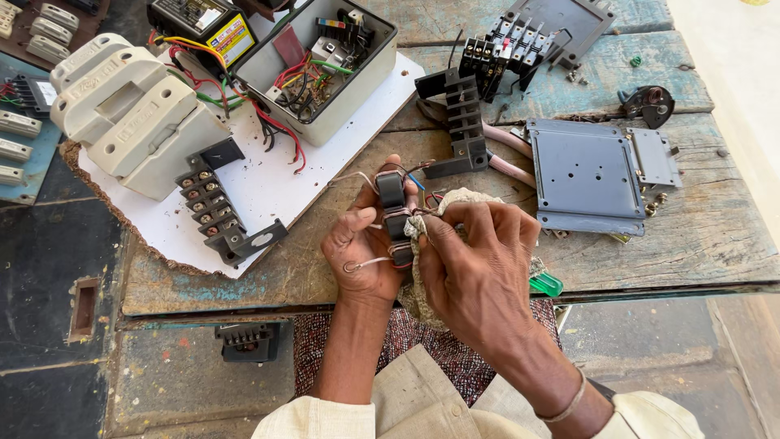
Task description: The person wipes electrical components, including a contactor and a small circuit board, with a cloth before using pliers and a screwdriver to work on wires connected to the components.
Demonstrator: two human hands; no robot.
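Copper-wound coil assembly held in both hands over a worn wooden tabletop (699, 236)

Nearest, the left hand (361, 252) has its grip closed around the small dark coil part with pinkish copper windings (394, 215), thumb pressed on its front, stiff wire ends curling out beside the fingers; the right hand (475, 260) pinches a frayed beige cloth (455, 199) against that part, grip closed on the rag. Just right of the wrist lies a green plastic screwdriver handle (546, 283). Farther off sit a grey metal mounting plate (585, 175), a black ribbed terminal block (463, 122), and a white board (268, 183) carrying a grey open box of red and green wiring (321, 69)
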